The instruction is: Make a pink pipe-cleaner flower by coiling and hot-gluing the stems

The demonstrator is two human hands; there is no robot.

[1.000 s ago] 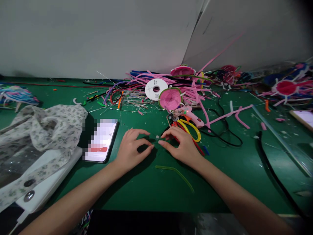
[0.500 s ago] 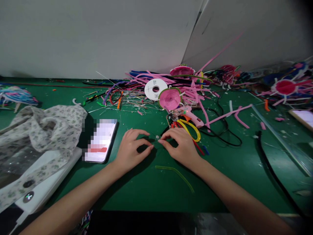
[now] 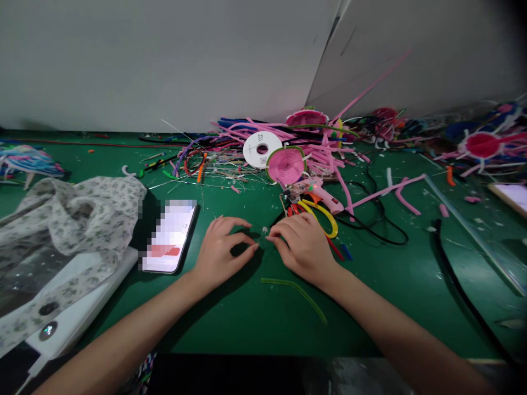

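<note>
My left hand (image 3: pixel 225 248) is above the green table, thumb and index fingertips pinched together. What it pinches is too fine to make out. Opposite it, my right hand (image 3: pixel 307 247) is also closed, its thumb against the fingertips, and anything in it is hidden. Between the two sets of fingertips shows a tiny whitish, translucent piece (image 3: pixel 264 230), with faint thin strands near it; I cannot tell which hand it touches. A bent yellow-green strip (image 3: pixel 294 286) lies on the table below my hands. Just beyond my right hand are yellow-handled scissors (image 3: pixel 329 219), partly covered.
A pink glue gun (image 3: pixel 319 195) lies behind my right hand, near a white spool (image 3: pixel 262 149), a pink round woven piece (image 3: pixel 286 165) and many pink strips. At left are a phone (image 3: pixel 175 236) and patterned cloth (image 3: pixel 90 214). A black tube (image 3: pixel 448 274) lies at right.
My right hand's fingers have shifted slightly, the thumb tucked closer in to the fingertips. My left hand and the tiny whitish piece stay almost in place.
</note>
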